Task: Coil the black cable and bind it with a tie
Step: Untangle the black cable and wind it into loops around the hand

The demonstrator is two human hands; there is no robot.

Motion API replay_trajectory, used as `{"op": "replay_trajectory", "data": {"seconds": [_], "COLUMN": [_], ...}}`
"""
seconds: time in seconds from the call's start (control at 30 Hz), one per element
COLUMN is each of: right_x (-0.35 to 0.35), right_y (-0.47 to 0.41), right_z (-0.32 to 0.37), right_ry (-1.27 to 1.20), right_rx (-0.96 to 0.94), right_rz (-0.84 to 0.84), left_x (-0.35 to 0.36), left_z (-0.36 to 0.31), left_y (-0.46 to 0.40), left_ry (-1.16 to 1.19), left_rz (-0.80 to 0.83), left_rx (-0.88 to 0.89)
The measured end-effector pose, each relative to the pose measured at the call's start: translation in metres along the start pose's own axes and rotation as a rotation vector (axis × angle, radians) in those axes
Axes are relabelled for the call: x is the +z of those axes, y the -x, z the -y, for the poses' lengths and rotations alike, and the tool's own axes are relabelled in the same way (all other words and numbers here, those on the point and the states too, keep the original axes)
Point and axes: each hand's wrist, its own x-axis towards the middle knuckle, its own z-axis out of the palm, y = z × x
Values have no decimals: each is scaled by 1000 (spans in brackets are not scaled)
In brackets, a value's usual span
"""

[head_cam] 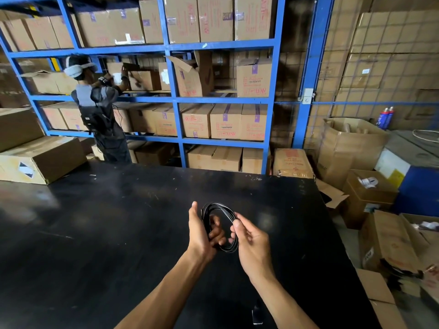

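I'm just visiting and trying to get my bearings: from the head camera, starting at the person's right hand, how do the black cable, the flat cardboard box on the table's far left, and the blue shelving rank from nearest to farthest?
1. Black cable: pinched in the right hand, coiled between both hands.
2. Flat cardboard box: on the table's far left corner.
3. Blue shelving: beyond the table, along the back.

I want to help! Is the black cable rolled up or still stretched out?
Rolled up: the black cable forms loops held between left hand and right hand.
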Motion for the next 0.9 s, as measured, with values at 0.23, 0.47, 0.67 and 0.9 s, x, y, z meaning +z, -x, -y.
{"op": "replay_trajectory", "data": {"seconds": [0.23, 0.47, 0.67, 0.9], "right_x": [-5, -8, -23, -35], "right_y": [7, -5, -12, -17], "right_z": [-16, -20, -30, -38], "right_ry": [336, 383, 589, 612], "right_rx": [-290, -252, -424, -258], "right_rz": [5, -52, 103, 193], "left_x": [-1, -17, -32, -48], "left_z": [10, 16, -2, 21], "left_y": [-1, -4, -4, -8], "left_ry": [-124, -256, -788, -884], "left_rz": [-219, -173, 83, 212], "left_rx": [101, 55, 122, 206]}}
